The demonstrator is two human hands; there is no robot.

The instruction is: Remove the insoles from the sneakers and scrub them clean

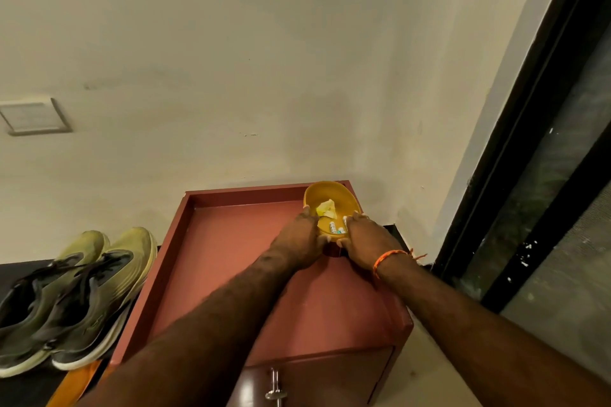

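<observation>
Left hand (302,235) and right hand (365,241) clasp a yellow bowl (325,196) on the counter (231,258); sneakers (76,301) sit left (untouched), insoles likely soft, liftable at the heel.

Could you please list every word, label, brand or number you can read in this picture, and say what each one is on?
None can be read.
Small tubes in the yellow bowl: white and teal print, too small and blurred to read.
Sneakers: no brand or logo can be made out.
Wall plate: no readable marking.
Red cabinet: plain, no text shows.
</observation>
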